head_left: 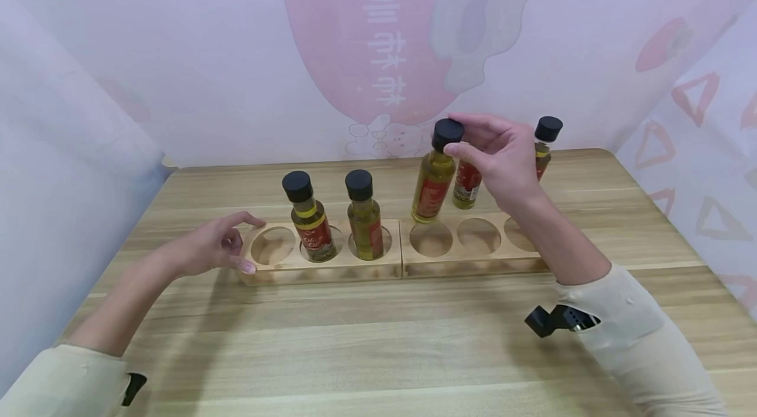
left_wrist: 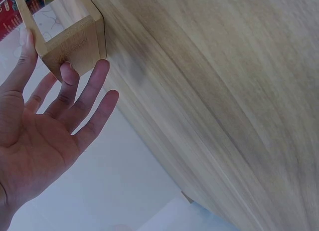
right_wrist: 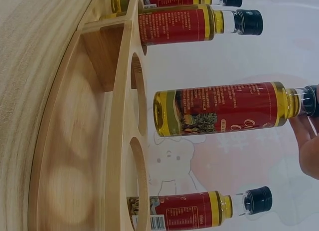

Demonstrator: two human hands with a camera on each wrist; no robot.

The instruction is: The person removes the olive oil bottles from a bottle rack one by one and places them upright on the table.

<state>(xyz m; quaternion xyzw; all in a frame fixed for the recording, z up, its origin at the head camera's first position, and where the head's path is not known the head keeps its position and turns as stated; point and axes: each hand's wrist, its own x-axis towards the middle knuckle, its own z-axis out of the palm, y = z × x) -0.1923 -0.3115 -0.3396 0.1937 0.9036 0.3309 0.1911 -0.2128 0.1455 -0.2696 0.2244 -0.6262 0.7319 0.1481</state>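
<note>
My right hand [head_left: 501,155] pinches an oil bottle [head_left: 434,184] by its black cap, with the thumb on the near side. This bottle, with yellow-green oil and a red label, hangs upright above the right wooden rack [right_wrist: 122,116]; its base is off the rack in the right wrist view. At the left end of the left wooden rack [head_left: 349,272], my left hand [head_left: 207,245] holds the corners between thumb and index finger. The other fingers [left_wrist: 92,86] spread loosely beside the end panel. Two bottles [head_left: 311,223] [head_left: 365,220] stand in that rack's middle and right holes.
Behind the right rack, two more capped oil bottles [head_left: 467,184] [head_left: 547,141] stand on the wooden table [head_left: 367,338], one partly hidden by my right hand. The racks meet end to end. A printed pale curtain [head_left: 225,62] hangs beyond the table's far edge.
</note>
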